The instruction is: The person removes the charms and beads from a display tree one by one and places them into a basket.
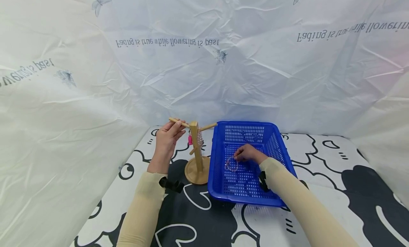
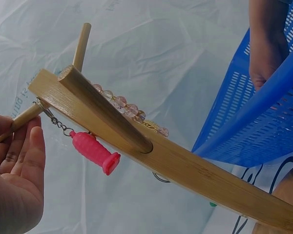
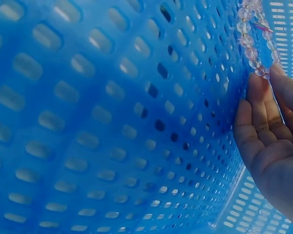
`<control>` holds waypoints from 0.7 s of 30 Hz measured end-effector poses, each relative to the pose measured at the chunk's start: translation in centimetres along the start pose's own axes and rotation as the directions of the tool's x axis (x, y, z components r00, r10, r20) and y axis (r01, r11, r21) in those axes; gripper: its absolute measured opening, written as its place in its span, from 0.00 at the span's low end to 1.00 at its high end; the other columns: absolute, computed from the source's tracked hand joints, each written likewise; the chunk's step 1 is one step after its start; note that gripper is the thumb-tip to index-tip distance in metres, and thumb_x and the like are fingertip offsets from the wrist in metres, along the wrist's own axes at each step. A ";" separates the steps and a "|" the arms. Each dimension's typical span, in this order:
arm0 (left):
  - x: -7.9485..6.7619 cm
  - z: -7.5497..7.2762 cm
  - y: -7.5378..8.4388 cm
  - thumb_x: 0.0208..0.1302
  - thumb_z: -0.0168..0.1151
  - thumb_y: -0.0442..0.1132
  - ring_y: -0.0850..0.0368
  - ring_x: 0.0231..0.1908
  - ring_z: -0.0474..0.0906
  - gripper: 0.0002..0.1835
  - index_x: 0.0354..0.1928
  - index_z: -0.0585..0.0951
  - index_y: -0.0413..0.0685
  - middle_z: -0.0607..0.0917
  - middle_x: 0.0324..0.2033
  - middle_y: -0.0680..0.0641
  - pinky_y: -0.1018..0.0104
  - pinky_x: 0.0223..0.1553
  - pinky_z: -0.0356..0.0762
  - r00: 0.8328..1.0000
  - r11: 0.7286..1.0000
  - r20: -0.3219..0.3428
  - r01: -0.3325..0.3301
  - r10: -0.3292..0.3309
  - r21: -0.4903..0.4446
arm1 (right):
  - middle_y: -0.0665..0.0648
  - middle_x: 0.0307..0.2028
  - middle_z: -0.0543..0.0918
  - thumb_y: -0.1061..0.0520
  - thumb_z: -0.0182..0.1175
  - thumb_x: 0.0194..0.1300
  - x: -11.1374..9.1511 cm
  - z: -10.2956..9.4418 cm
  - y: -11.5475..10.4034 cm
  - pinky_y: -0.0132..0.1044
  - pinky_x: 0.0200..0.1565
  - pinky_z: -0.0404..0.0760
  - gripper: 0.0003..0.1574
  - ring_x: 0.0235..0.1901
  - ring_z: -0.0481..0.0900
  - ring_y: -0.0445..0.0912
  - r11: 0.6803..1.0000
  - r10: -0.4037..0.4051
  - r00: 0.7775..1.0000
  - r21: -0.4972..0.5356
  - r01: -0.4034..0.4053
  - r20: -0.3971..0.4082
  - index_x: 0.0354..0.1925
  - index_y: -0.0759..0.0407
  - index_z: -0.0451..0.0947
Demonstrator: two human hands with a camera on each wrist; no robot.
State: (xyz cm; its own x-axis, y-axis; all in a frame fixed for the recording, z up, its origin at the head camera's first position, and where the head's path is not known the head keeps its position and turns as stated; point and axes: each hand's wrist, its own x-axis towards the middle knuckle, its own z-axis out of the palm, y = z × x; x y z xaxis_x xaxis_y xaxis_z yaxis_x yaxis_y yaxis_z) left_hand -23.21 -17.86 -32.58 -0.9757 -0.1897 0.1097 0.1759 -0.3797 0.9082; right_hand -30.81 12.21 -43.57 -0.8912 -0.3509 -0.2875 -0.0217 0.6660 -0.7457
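Note:
My left hand [image 1: 167,137] grips one peg [image 2: 25,117] of a wooden stand [image 1: 197,147], thumb and fingers curled round it. From that peg, close to the post, hangs a pink keychain charm [image 2: 94,148] on a metal clasp and short chain. Clear and pinkish beads [image 2: 119,103] show behind the post, by another peg. Inside the blue basket [image 1: 220,196], my right hand [image 1: 249,153] pinches a bracelet of clear pink beads [image 3: 250,51] between thumb and fingertips. The bracelet hangs as a loop in the head view.
The basket stands just right of the stand's round base [image 1: 191,172]. Under both lies a black-and-white patterned cloth [image 1: 191,218]. White printed sheeting [image 1: 204,80] walls off the back and both sides.

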 end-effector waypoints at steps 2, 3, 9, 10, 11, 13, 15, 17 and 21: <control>0.0 0.0 0.0 0.70 0.58 0.34 0.66 0.37 0.88 0.05 0.40 0.82 0.49 0.90 0.32 0.56 0.73 0.43 0.86 1.000 1.000 0.003 0.000 0.000 0.000 | 0.61 0.34 0.88 0.63 0.63 0.66 0.2 0.1 0.1 0.37 0.38 0.84 0.11 0.33 0.82 0.43 1.000 0.002 1.000 -0.006 -0.002 -0.011 0.43 0.69 0.84; 0.0 0.0 0.0 0.70 0.59 0.34 0.66 0.37 0.88 0.05 0.40 0.83 0.49 0.90 0.32 0.56 0.73 0.43 0.86 1.000 1.000 0.003 -0.001 0.001 0.002 | 0.60 0.33 0.88 0.63 0.63 0.66 0.3 0.1 0.2 0.36 0.38 0.84 0.10 0.33 0.82 0.43 1.000 0.006 1.000 -0.008 -0.006 -0.017 0.43 0.69 0.85; 0.0 0.0 0.0 0.70 0.58 0.33 0.66 0.37 0.88 0.04 0.41 0.82 0.48 0.90 0.31 0.56 0.73 0.42 0.86 1.000 1.000 -0.009 -0.006 0.006 0.009 | 0.61 0.33 0.89 0.63 0.64 0.64 0.7 0.3 0.6 0.39 0.40 0.87 0.10 0.32 0.83 0.43 0.999 0.004 0.999 -0.045 -0.006 -0.037 0.41 0.69 0.86; 0.0 0.0 -0.1 0.70 0.58 0.33 0.66 0.37 0.88 0.04 0.41 0.82 0.47 0.90 0.32 0.56 0.73 0.42 0.86 1.000 1.000 -0.009 -0.005 0.005 0.006 | 0.61 0.34 0.89 0.63 0.64 0.64 0.7 0.4 0.7 0.39 0.40 0.87 0.10 0.32 0.84 0.43 0.998 0.001 0.999 -0.055 -0.004 -0.039 0.41 0.69 0.86; 0.0 0.0 0.0 0.70 0.58 0.33 0.66 0.37 0.88 0.04 0.41 0.82 0.47 0.90 0.32 0.56 0.73 0.42 0.86 1.000 1.000 -0.007 -0.003 0.003 0.005 | 0.62 0.34 0.89 0.63 0.64 0.64 0.8 0.4 0.7 0.40 0.40 0.87 0.10 0.32 0.84 0.43 0.998 0.002 0.999 -0.061 -0.005 -0.043 0.41 0.68 0.86; 0.0 0.0 0.0 0.70 0.59 0.34 0.66 0.37 0.88 0.04 0.42 0.82 0.47 0.90 0.32 0.55 0.73 0.43 0.86 1.000 1.000 -0.001 -0.001 0.001 0.002 | 0.63 0.35 0.89 0.63 0.64 0.64 0.8 0.5 0.8 0.40 0.41 0.87 0.10 0.33 0.84 0.44 0.997 0.003 0.999 -0.071 -0.006 -0.050 0.41 0.68 0.86; 0.1 0.0 0.0 0.70 0.59 0.34 0.65 0.38 0.88 0.04 0.42 0.82 0.47 0.90 0.33 0.55 0.73 0.43 0.86 1.000 1.000 0.002 0.000 0.000 0.000 | 0.63 0.36 0.89 0.63 0.65 0.63 0.9 0.5 0.8 0.40 0.41 0.87 0.09 0.33 0.84 0.44 0.997 0.005 0.999 -0.071 -0.008 -0.052 0.40 0.68 0.86; 0.1 0.0 0.0 0.70 0.59 0.34 0.66 0.37 0.88 0.04 0.42 0.82 0.47 0.90 0.33 0.55 0.73 0.43 0.86 1.000 1.000 0.001 -0.001 0.001 0.002 | 0.63 0.38 0.89 0.63 0.64 0.64 0.8 0.6 0.7 0.40 0.41 0.87 0.09 0.34 0.84 0.45 0.997 -0.002 0.999 -0.074 -0.002 -0.047 0.40 0.68 0.86; 0.1 0.0 -0.1 0.71 0.58 0.33 0.66 0.37 0.88 0.04 0.42 0.81 0.47 0.90 0.32 0.56 0.73 0.43 0.86 1.000 1.000 -0.004 -0.010 0.010 0.008 | 0.64 0.40 0.88 0.62 0.64 0.64 0.5 0.6 0.3 0.39 0.40 0.86 0.09 0.34 0.84 0.45 0.996 -0.010 0.999 -0.094 0.006 -0.041 0.40 0.67 0.86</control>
State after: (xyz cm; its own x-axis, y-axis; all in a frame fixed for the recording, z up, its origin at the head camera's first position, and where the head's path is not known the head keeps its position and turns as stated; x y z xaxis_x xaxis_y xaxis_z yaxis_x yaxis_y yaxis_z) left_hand -23.31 -17.83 -32.68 -0.9733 -0.1971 0.1173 0.1847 -0.3704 0.9103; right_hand -30.99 11.86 -44.34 -0.9087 -0.3301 -0.2556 -0.0693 0.7231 -0.6873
